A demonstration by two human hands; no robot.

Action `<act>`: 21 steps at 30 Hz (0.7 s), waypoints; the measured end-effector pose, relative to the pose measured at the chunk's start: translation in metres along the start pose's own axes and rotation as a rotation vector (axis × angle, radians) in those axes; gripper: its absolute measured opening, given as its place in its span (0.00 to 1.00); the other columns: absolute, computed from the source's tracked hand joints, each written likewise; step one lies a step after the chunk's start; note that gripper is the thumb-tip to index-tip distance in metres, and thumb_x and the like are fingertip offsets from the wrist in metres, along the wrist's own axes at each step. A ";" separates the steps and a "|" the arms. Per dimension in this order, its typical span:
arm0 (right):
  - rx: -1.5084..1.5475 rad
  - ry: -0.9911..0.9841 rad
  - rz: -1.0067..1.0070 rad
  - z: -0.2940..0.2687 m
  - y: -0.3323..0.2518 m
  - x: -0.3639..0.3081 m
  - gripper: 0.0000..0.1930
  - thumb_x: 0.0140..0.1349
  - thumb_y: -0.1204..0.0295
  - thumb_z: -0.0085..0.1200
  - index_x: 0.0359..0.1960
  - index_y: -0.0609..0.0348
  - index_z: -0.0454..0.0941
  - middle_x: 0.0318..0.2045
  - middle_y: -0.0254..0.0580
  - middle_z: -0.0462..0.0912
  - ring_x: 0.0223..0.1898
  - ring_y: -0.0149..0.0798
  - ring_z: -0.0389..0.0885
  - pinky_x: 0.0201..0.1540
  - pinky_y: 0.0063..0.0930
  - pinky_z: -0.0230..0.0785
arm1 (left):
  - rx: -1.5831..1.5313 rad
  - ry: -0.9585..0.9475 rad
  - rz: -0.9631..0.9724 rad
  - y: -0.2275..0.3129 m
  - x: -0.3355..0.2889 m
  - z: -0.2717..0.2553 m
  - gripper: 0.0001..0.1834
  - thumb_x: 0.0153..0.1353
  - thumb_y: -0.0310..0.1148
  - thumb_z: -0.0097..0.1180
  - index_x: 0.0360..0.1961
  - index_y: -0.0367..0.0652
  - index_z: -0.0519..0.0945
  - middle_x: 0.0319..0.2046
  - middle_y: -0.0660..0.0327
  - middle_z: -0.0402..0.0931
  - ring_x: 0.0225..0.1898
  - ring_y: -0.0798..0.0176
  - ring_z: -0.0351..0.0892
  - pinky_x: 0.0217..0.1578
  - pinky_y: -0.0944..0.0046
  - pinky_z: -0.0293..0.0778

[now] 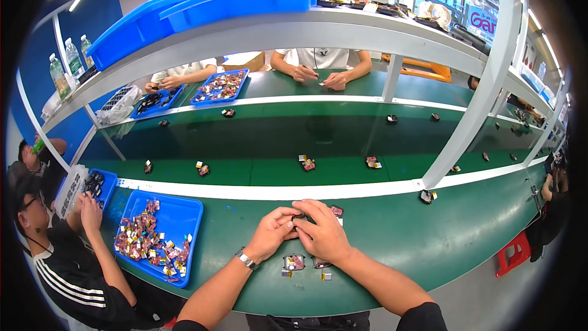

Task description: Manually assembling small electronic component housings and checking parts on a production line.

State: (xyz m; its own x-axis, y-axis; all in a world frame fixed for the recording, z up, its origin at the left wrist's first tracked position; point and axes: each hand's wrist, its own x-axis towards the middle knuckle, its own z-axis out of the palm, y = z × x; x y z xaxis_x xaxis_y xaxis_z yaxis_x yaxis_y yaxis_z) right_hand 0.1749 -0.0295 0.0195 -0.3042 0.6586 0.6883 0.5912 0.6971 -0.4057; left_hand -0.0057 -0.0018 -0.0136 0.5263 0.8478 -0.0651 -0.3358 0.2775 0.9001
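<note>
Over the green bench, my left hand (275,230) and my right hand (322,233) meet, fingers closed around a small black casing (299,217). Most of that casing is hidden by my fingers. Just in front of them on the bench lies a black-framed circuit board unit (294,262) with a small silver-and-yellow battery (286,274) beside it. A second unit sits partly under my right wrist, with its own battery (326,276). Beyond my right hand, another unit (337,211) shows its reddish board.
A blue tray (195,220) heaped with boards and batteries stands at my left, beside a co-worker (73,263). Behind a white rail (263,192), several units lie spaced along the green belt (245,135). A shelf post (471,79) rises at right. Another person's hands work across the line.
</note>
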 end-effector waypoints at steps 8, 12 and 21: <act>0.074 0.068 0.036 -0.003 0.002 0.000 0.11 0.48 0.80 0.62 0.35 0.62 0.81 0.50 0.46 0.78 0.55 0.50 0.75 0.52 0.39 0.73 | -0.081 -0.061 0.026 0.001 0.000 0.003 0.15 0.71 0.26 0.48 0.57 0.38 0.69 0.57 0.53 0.73 0.56 0.61 0.76 0.57 0.58 0.75; 0.071 0.089 0.055 -0.001 0.004 -0.003 0.10 0.48 0.80 0.63 0.34 0.62 0.81 0.49 0.46 0.78 0.54 0.49 0.75 0.51 0.39 0.74 | -0.089 -0.078 0.021 0.000 0.001 0.002 0.16 0.71 0.25 0.47 0.58 0.36 0.68 0.59 0.51 0.71 0.58 0.60 0.75 0.58 0.58 0.75; 0.100 0.097 0.103 0.002 0.006 -0.006 0.10 0.47 0.79 0.64 0.34 0.58 0.83 0.50 0.40 0.80 0.55 0.48 0.76 0.55 0.39 0.71 | -0.137 -0.088 0.026 0.001 0.000 0.002 0.16 0.72 0.28 0.47 0.58 0.36 0.68 0.58 0.53 0.72 0.58 0.61 0.75 0.58 0.58 0.75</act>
State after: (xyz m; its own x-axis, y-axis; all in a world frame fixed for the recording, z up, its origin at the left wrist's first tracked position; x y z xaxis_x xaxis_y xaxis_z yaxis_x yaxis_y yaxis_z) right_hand 0.1787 -0.0292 0.0116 -0.1695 0.7012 0.6925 0.5369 0.6550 -0.5318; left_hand -0.0044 -0.0028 -0.0115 0.5807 0.8141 0.0012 -0.4503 0.3200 0.8336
